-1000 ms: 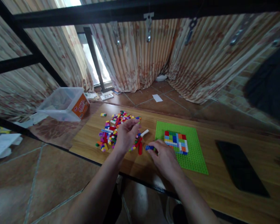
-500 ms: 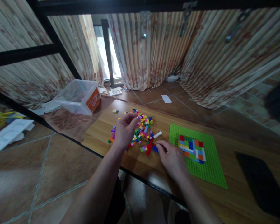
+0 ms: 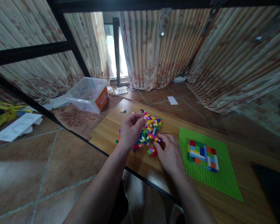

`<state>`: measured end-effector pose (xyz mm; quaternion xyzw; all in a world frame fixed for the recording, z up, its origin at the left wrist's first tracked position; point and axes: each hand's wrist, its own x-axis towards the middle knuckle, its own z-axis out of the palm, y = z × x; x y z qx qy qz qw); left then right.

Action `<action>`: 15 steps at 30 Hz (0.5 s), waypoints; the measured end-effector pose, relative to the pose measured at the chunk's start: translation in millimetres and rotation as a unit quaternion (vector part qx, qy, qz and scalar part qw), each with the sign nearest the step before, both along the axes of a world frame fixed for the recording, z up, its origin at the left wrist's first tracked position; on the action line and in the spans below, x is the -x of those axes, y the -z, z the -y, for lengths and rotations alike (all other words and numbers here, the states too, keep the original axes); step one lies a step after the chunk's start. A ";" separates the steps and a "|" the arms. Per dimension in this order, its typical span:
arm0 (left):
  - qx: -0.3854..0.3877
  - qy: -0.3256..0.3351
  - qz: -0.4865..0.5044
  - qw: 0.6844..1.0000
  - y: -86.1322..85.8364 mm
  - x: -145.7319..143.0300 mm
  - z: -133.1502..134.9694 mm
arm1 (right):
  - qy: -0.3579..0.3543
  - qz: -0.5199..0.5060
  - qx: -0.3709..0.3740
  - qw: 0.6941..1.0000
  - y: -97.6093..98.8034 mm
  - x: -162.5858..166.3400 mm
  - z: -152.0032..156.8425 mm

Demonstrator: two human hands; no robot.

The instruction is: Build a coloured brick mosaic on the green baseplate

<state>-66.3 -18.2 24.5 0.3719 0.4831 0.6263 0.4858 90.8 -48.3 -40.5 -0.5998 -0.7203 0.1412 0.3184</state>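
A loose pile of small coloured toy bricks [image 3: 151, 128] lies on the wooden table. My left hand [image 3: 130, 130] is over the pile's left side, thumb and forefinger pinched together. Something pale shows at those fingertips, too small to name. At the pile's right edge is my right hand [image 3: 170, 152], thumb and forefinger apart, partly covering red and dark bricks. To its right is a green baseplate [image 3: 226, 183] bearing a flat, multicoloured block of joined bricks [image 3: 203, 155].
A clear plastic box [image 3: 84, 95] with an orange label stands on the floor beyond the table [image 3: 105, 130]. One small brick piece [image 3: 123, 110] lies apart near the far edge. A dark flat object [image 3: 270, 183] is at the right. Black frame bars cross the upper left.
My right hand has shifted to the pile's edge, and its fingers have parted; it now hides the white and blue bricks there. My left hand keeps its pinch. The view has turned slightly left.
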 end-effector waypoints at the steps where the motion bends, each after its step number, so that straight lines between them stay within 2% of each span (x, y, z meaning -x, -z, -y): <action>1: 0.004 0.006 0.001 1.000 -0.1 0.8 0.1 | 0.002 0.004 0.007 1.000 1.5 0.8 -1.1; 4: 0.008 0.023 -0.003 1.000 2.5 2.8 -1.1 | 0.007 -0.005 0.016 1.000 2.9 1.6 -2.6; 8: 0.003 0.050 -0.046 0.998 14.2 2.6 -3.9 | 0.012 -0.059 0.013 0.998 0.4 0.2 -3.1; 11: -0.004 0.084 -0.137 0.987 22.8 1.8 -3.9 | 0.020 -0.112 0.022 0.993 0.1 -2.2 -3.9; 15: 0.000 0.117 -0.276 0.954 25.7 2.6 -1.7 | 0.029 -0.145 0.035 0.988 3.1 -6.8 -5.3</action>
